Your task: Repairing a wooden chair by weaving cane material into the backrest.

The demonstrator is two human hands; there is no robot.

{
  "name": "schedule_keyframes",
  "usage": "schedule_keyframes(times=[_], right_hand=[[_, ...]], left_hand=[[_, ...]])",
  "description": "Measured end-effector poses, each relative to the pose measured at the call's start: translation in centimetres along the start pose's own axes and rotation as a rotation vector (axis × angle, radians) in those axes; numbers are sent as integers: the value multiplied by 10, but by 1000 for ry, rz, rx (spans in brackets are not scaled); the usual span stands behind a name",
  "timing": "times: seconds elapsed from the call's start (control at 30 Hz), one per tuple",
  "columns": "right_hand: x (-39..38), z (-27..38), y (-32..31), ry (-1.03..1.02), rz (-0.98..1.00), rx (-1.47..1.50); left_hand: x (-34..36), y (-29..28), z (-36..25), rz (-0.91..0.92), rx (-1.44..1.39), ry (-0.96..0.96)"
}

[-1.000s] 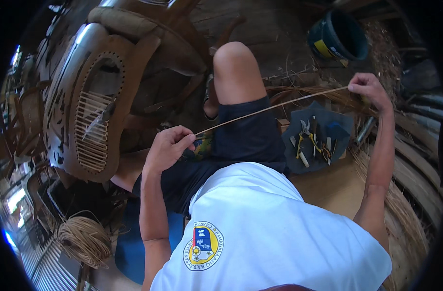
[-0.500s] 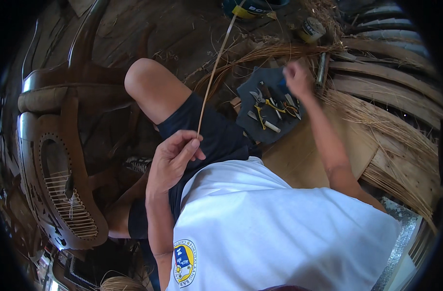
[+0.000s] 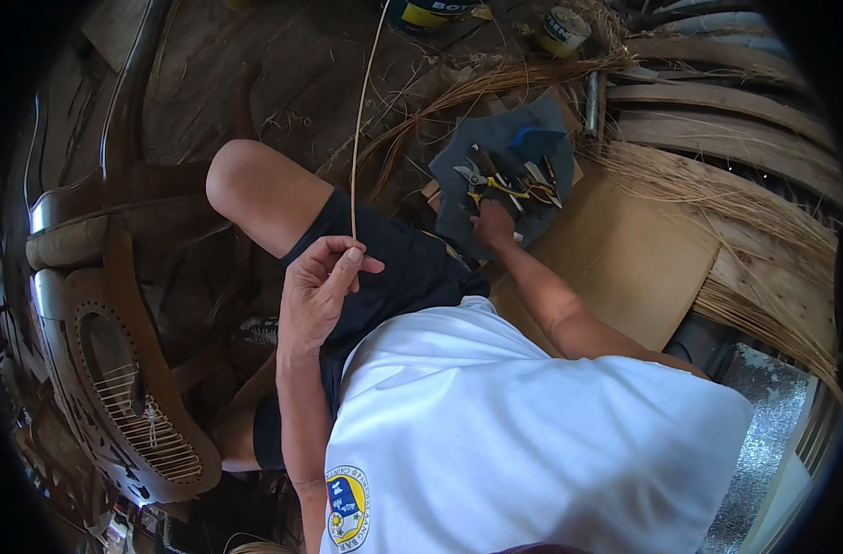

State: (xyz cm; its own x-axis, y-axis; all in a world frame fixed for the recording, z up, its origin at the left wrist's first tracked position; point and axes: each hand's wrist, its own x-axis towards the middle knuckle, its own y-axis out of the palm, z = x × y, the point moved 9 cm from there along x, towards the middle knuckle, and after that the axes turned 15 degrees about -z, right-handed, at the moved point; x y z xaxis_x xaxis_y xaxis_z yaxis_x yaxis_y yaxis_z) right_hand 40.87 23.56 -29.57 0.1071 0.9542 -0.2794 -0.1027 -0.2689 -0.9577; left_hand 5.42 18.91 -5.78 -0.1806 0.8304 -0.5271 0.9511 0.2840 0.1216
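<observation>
Hands (image 3: pixel 315 294) at strip (image 3: pixel 362 120), at pruners (image 3: pixel 471 174), lettered bucket (image 3: pixel 427 17)

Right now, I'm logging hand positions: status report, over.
Left hand: pinching thin tan cane strand. Right hand: beside yellow-handled metal pruning shears, grip unclear. Other slim hand tools crowd irregular grey mat.

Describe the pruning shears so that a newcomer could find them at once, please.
Right of the bent knee lies a dark grey mat. On it, beside the right hand, are the pruning shears. Their yellow handles spread open, unlike the straight tools beside them.
</observation>
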Motion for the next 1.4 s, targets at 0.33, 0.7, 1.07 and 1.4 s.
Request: schedule_keyframes(times=[0.33, 0.7, 1.07, 1.4], right_hand=[[-22, -6, -34, -1, -194, 96], [-64, -64, -49, 206, -229, 147], [70, -143, -73, 196, -192, -119], [21, -79, -57, 49, -302, -109]], left_hand=[[2, -10, -1, -35, 48, 40], [7, -11, -1, -77, 125, 29], [6, -11, 0, -100, 82, 13], [10, -16, 4, -127, 32, 9]])
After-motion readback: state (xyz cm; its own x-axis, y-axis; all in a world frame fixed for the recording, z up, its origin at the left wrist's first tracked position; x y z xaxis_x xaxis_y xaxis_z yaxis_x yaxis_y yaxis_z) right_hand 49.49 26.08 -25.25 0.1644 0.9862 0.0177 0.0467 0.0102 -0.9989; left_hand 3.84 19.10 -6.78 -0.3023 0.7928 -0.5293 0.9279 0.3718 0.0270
